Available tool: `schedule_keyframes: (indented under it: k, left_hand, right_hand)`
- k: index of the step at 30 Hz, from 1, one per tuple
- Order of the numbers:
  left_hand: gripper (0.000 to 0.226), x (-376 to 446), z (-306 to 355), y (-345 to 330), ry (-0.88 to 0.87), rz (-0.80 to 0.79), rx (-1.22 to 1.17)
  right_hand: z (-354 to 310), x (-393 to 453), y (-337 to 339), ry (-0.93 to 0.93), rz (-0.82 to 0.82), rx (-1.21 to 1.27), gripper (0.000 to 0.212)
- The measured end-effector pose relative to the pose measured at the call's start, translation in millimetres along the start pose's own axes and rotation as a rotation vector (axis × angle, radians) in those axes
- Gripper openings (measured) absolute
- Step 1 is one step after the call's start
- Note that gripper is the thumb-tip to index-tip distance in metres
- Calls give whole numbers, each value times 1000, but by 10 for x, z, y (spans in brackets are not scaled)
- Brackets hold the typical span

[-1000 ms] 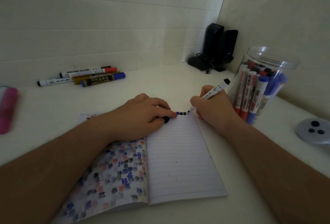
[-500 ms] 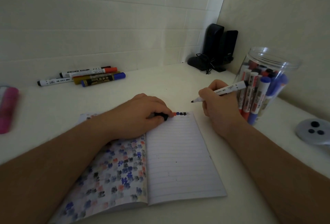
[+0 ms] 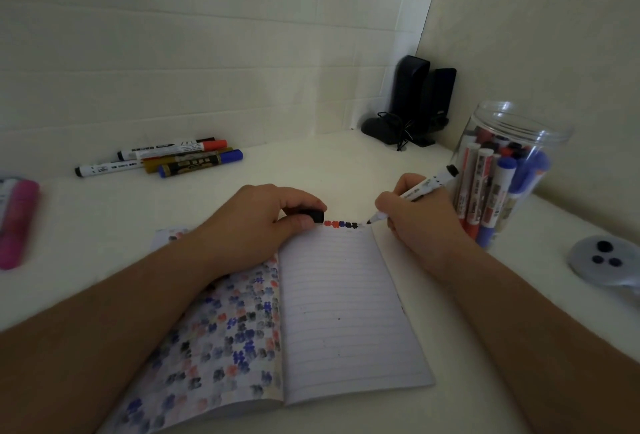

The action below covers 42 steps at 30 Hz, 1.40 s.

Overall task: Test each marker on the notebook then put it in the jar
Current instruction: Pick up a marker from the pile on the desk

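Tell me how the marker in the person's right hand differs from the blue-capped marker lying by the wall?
The marker in the right hand is uncapped and tilted, tip down at the notebook; the blue-capped marker is capped and lies flat on the table. The held marker has a white barrel; the blue-capped one has a dark barrel with a gold label. The right hand grips one; nothing touches the other. Both are outside the jar.

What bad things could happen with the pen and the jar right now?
The marker tip sits at the notebook page's top corner, so it might slip and mark the white table. The right hand is close beside the jar and might bump it. The left hand pinches the cap; it could roll away if dropped.
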<state>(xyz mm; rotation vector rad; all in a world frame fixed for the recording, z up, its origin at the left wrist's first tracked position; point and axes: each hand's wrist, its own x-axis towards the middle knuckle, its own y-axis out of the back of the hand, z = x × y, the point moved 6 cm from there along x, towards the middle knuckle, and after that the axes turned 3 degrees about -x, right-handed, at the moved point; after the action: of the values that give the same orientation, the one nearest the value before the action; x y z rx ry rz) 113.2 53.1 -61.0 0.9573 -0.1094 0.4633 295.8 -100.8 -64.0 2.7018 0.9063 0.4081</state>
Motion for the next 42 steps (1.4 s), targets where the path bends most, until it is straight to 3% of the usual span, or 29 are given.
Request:
schedule_keyframes:
  k: [3, 9, 21, 29, 34, 42]
  left_hand:
    - [27, 13, -14, -46, 5, -40, -28]
    - [27, 30, -50, -73, 29, -57, -31]
    - [28, 41, -61, -89, 21, -73, -26]
    - [27, 41, -62, -96, 22, -75, -19]
    - [27, 41, -50, -87, 26, -72, -29]
    - [27, 22, -26, -68, 29, -73, -37]
  right_hand:
    - [23, 0, -25, -17, -16, 6, 29]
    - [8, -3, -55, 65, -24, -278, 31]
    - [-27, -1, -37, 75, -87, -361, 35]
    - [-33, -34, -47, 69, -92, -329, 35]
    - [-142, -50, 77, 124, 126, -272, 30]
    - [-169, -83, 43, 110, 131, -83, 23]
